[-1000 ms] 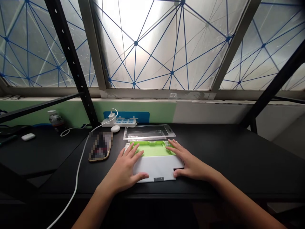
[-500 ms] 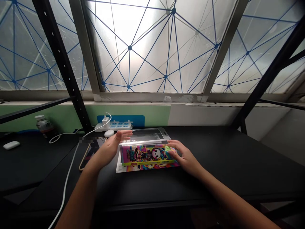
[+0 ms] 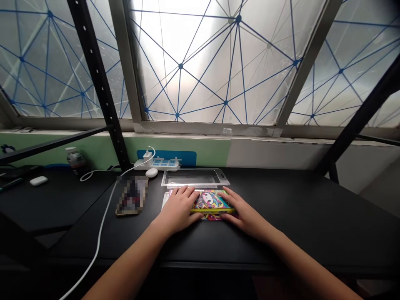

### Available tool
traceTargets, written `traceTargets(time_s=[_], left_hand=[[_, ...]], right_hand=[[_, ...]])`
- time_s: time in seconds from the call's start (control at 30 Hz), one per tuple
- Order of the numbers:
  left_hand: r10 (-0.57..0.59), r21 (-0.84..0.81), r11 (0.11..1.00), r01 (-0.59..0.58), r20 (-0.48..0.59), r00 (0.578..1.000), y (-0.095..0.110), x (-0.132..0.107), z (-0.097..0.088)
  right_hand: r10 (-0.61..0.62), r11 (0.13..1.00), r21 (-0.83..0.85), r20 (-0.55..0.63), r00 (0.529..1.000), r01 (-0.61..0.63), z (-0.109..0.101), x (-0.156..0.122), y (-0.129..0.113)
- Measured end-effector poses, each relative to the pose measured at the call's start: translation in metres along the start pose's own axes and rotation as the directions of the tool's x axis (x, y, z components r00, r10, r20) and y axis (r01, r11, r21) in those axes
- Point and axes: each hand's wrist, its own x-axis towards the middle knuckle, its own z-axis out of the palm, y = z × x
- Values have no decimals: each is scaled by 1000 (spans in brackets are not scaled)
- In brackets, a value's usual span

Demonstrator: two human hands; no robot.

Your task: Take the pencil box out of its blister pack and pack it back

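A flat colourful box [image 3: 208,199] with a cartoon face and a yellow front edge lies on the black desk. Beneath it, a printed card [image 3: 214,217] sticks out at the front. My left hand [image 3: 179,207] covers the box's left part, thumb at the front edge and fingers over the top. At the right end, my right hand [image 3: 245,212] grips it the same way, fingers on top and thumb in front. Just behind the box rests a clear plastic tray [image 3: 194,178].
To the left are a phone [image 3: 133,196], a white earbud case [image 3: 151,173] and a white cable [image 3: 99,237]. A power strip [image 3: 159,163] stands at the wall, a bottle [image 3: 76,160] farther left. Black metal posts [image 3: 101,83] rise on both sides.
My left hand has come down from above the plastic tray onto the left part of the box. My right hand stays at its right end. The view has shifted slightly left.
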Motion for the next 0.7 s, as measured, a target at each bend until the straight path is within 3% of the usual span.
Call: traceTargets(time_s=[0.13, 0.23, 0.37, 0.43, 0.57, 0.7], left_hand=[[-11, -7, 1000, 12, 15, 1000, -3, 0, -11], [22, -8, 1000, -21, 18, 1000, -5, 6, -30], [-11, 13, 1000, 11, 17, 1000, -15, 34, -58], [-67, 30, 997, 66, 41, 997, -25, 55, -64], [-112, 28, 994, 110, 83, 990, -55, 85, -51], [-146, 4, 989, 148, 180, 973, -77, 87, -23]], right_hand=[[-44, 997, 71, 0, 999, 44, -7, 2, 2], [-104, 987, 119, -25, 994, 106, -23, 9, -4], [-133, 980, 121, -176, 975, 156, -48, 37, -11], [-162, 978, 92, -225, 961, 187, -53, 60, -7], [-135, 988, 49, -222, 966, 149, -37, 101, 12], [-126, 992, 7, -176, 976, 130, -8, 114, 28]])
